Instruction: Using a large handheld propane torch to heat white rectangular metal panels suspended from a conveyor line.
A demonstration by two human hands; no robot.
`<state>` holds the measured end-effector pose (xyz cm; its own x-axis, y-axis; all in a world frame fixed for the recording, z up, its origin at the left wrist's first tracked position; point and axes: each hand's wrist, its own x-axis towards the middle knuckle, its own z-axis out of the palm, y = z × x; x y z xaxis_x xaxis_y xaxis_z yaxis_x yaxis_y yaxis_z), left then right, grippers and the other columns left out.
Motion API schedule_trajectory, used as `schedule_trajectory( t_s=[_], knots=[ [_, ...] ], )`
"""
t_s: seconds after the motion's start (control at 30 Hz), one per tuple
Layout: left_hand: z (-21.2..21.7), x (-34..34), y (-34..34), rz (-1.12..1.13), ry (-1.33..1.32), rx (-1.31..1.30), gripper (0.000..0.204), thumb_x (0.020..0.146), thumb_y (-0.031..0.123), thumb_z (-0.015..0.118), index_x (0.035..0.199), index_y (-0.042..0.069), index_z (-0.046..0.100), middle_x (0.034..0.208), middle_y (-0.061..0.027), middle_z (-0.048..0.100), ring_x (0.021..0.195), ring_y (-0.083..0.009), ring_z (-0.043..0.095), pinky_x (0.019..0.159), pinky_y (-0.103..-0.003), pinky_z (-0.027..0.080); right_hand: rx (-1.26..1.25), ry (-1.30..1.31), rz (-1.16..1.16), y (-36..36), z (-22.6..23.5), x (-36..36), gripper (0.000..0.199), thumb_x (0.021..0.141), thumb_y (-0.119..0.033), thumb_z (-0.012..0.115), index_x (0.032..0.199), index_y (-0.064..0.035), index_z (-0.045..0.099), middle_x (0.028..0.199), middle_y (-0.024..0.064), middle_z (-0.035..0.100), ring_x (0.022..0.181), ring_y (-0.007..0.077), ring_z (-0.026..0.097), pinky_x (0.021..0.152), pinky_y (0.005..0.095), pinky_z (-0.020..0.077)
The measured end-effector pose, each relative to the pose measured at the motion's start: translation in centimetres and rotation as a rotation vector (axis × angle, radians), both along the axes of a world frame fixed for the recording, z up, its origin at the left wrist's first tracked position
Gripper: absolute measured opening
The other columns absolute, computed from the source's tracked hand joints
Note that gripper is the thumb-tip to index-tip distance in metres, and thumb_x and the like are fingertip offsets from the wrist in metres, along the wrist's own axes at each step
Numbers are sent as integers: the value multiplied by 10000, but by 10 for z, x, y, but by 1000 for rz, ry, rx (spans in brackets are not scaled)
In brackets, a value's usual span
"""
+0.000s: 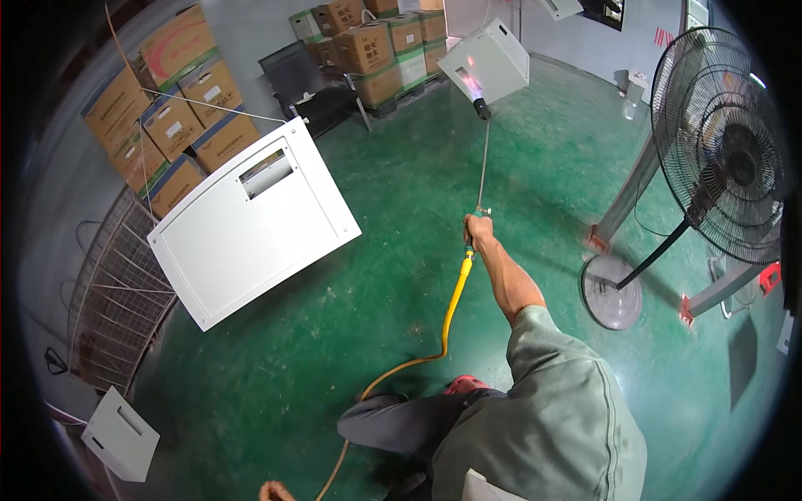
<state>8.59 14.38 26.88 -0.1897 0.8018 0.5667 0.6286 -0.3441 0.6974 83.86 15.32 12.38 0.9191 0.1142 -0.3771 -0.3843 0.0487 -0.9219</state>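
The right grip [478, 227] squeezes the long torch [482, 179], out in front of the person. Its thin rod [485, 150] points away, fire [472, 83] toward 1 white box [505, 73]. The left grip [274, 492] is cut off below; I can't tell if it's spread.

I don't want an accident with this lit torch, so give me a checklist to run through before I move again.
1. Right hand gripping the torch: ok, closed around its handle.
2. Flame aimed away from your body: ok, it points toward the pale box.
3. Left hand away from the flame: ok, partly visible at the lower edge.
4. Yellow hose clear of your leg: cannot tell, it passes by the knee.
5. Standing fan switched off: cannot tell from one picture.
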Motion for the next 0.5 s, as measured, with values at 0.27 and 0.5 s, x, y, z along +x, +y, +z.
schedule_trajectory(
  t_s=[0.27,0.5],
  knots=[
    [-195,-95,-46,-35,-176,-643,375,910,246,745,1181,3,655,1074,-132,677,932,-237,634,793,-368,540,-24,-142,-40,-17,22,22,282,855,-175,662,641,-125,485,540,8,448,423,149,435,397,341,317],
    [-241,-108,-112,324,172,-1120,474,760,370,842,1130,107,705,1079,-90,705,1165,-296,580,1031,-492,427,-75,-414,66,-98,-20,-62,247,899,-175,613,739,-126,432,564,-21,445,409,113,424,379,309,341]
  ],
)
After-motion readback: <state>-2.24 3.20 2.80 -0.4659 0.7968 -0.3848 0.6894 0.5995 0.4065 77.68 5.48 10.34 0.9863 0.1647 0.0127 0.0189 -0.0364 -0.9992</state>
